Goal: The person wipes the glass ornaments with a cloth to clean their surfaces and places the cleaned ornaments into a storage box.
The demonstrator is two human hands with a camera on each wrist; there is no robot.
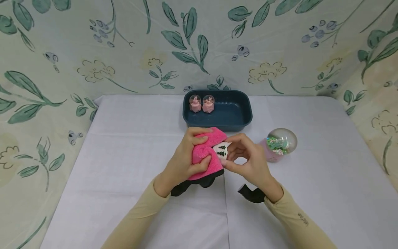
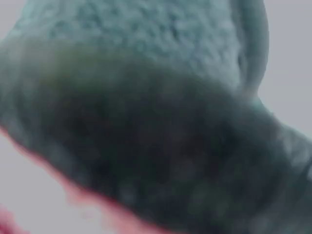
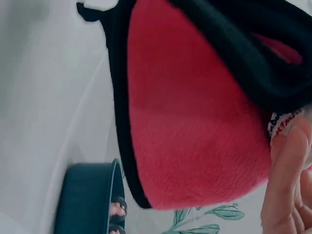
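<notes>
In the head view a pink cloth (image 1: 207, 152) with a black edge is bunched around a small white object (image 1: 221, 150) printed with dark green trees. My left hand (image 1: 192, 155) grips the cloth, fingers over its top and thumb on its front. From the right, my right hand (image 1: 248, 155) pinches the white object between thumb and fingers. The right wrist view shows the pink cloth (image 3: 195, 117) hanging with its dark border, beside the fingers (image 3: 287, 180). Most of the white object is hidden in the cloth. Blurred fabric (image 2: 122, 24) fills much of the left wrist view.
A dark blue tray (image 1: 233, 119) stands at the back of the white-covered table (image 1: 124, 145), with two small pink snow globes (image 1: 201, 104) at its left end. To the right of my right hand, a larger snow globe (image 1: 280, 144) with a pink base leans over. Behind hangs a leaf-patterned curtain (image 1: 130, 52).
</notes>
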